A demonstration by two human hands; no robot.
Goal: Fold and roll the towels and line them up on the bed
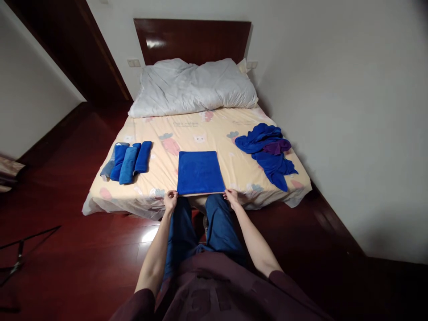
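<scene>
A blue towel (199, 172) lies flat as a near-square on the bed, close to its front edge. My left hand (170, 200) pinches the towel's near left corner. At the near right corner, my right hand (231, 197) grips the cloth between thumb and fingers. Left of the towel, several rolled towels (128, 164) in blue and grey-blue lie side by side. To the right is a loose heap of crumpled blue cloths (267, 149), with a purple cloth (277, 147) among them.
The bed carries a yellow printed sheet (197, 127). A white quilt (197, 87) is bunched against the dark wooden headboard (194, 40). A white wall (351, 111) stands close on the right. A black metal stand (20, 254) is on the red floor at left.
</scene>
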